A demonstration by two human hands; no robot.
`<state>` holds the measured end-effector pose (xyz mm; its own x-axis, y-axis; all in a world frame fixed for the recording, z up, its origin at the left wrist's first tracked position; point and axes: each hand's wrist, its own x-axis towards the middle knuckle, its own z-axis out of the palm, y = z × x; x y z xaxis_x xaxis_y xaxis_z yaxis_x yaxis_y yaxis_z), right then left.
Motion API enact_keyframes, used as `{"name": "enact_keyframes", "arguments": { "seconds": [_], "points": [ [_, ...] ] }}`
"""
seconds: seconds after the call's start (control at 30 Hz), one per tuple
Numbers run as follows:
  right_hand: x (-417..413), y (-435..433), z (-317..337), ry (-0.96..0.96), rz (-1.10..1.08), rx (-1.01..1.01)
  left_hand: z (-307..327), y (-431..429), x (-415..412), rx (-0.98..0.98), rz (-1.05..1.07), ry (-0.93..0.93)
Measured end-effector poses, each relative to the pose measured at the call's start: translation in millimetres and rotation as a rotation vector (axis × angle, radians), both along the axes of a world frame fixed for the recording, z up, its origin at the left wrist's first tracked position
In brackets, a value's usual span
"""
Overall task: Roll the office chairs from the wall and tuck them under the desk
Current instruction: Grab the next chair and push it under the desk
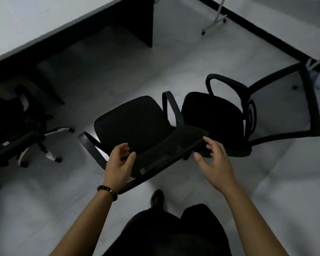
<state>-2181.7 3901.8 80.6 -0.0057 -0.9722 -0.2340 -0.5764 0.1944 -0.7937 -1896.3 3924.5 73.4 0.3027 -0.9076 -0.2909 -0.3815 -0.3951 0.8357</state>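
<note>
Below centre, my left fingers (125, 147) curl round the chair backrest (174, 145), right fingers (210, 144) spread free just beside it. Worktop (35, 21) lies ahead, upper left.

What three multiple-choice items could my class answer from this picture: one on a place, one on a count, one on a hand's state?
1. Where does the mesh-backed chair stand relative to the nearest chair? A. left of it; B. right of it; C. behind the person.
2. How many office chairs show? A. one; B. three; C. five.
3. How is the right hand? A. open, fingers spread; B. clenched in a fist; C. holding a cup.
Key: B, its seat lies to that chair's right; B, a third chair stands at the left by the desk; A, its fingers are apart and grip nothing.
</note>
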Motion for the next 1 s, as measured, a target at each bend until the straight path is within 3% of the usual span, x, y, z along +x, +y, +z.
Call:
{"name": "enact_keyframes", "arguments": {
  "seconds": [0.1,0.2,0.27,0.33,0.43,0.67,1.0],
  "points": [
    [-10.9,-38.8,-21.1,-0.005,0.121,0.023,-26.5,4.0,-6.3,0.138,0.092,-0.153],
    [-20.9,-70.4,-49.5,0.150,0.322,-0.025,-55.1,24.8,-23.8,0.311,0.206,-0.368],
    [-23.4,-84.4,-66.7,0.223,0.473,-0.049,-67.5,36.6,-45.0,0.328,0.260,-0.484],
    [-19.2,-94.7,-84.1,0.248,0.625,0.011,-75.6,39.6,-69.6,0.345,0.256,-0.550],
    [-9.3,-100.6,-99.9,0.483,0.839,0.028,-85.7,40.2,-91.2,0.379,0.150,-0.623],
    [11.9,-120.5,-107.4,0.618,0.898,-0.040,-91.0,24.2,-71.7,0.439,0.090,-0.663],
    [119.8,-185.0,-107.0,0.703,0.902,-0.018,-91.3,-28.6,49.3,0.480,0.008,-0.722]
  ]
}}
